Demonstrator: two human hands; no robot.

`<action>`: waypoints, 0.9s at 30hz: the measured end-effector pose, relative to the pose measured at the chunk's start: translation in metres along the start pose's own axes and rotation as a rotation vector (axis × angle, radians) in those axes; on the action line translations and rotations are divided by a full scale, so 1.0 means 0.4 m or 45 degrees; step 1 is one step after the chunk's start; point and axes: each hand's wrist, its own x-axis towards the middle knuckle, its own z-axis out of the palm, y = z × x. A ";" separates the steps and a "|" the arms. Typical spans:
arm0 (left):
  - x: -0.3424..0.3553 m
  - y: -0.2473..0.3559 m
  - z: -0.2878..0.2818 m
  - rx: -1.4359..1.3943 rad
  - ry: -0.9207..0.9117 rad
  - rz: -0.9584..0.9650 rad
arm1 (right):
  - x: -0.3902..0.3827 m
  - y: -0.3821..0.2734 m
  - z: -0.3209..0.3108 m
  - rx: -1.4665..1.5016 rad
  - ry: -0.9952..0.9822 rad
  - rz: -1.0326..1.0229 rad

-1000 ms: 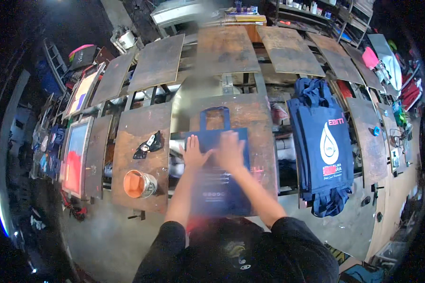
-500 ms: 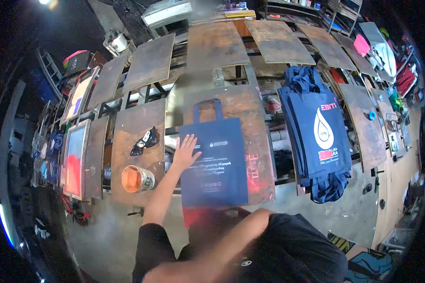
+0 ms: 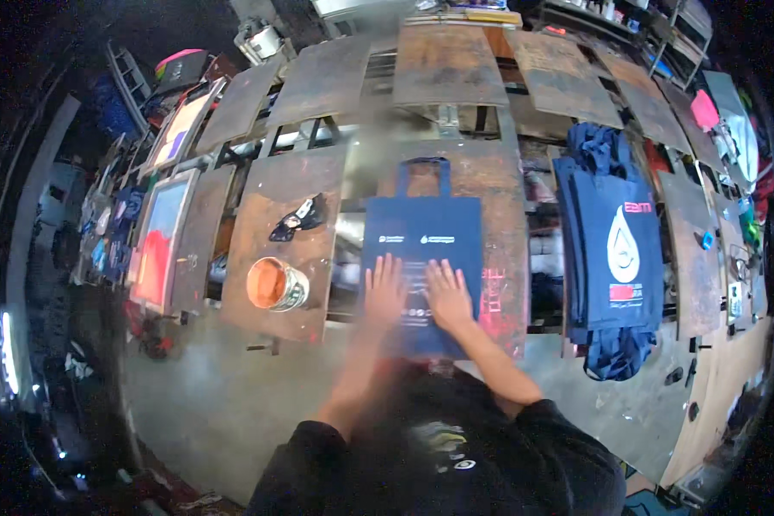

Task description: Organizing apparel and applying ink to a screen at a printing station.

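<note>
A navy tote bag [image 3: 450, 225] with white print lies flat on a worn wooden board [image 3: 500, 258], its handle loop pointing away from me. My left hand [image 3: 384, 291] rests on the bag's left half, fingers stretched out; its wrist and forearm are blurred. On the right half lies my right hand [image 3: 448, 295], palm down with the fingers spread. Both hands cover part of the print. Neither hand grasps anything.
Left of the bag, a tub with orange contents [image 3: 277, 284] and a crumpled black cloth [image 3: 297, 217] sit on another board. A stack of printed navy tote bags [image 3: 612, 232] lies to the right. Farther left stands a framed screen [image 3: 163, 236] with red on it.
My right hand has come from below onto the bag's right half. The left hand has slid down from the bag's upper left. The view has shifted, moving the scene rightward.
</note>
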 end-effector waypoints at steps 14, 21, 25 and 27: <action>-0.083 -0.010 -0.017 0.207 0.292 -0.131 | -0.049 0.041 0.081 0.029 0.189 0.080; -0.122 0.049 -0.017 0.067 0.148 -0.131 | -0.059 0.058 0.091 0.155 0.403 0.309; -0.121 0.039 -0.018 0.077 0.139 -0.123 | -0.057 0.055 0.092 0.124 0.456 0.360; -0.120 0.040 -0.014 0.078 0.143 -0.115 | -0.050 0.039 0.093 0.054 0.424 0.429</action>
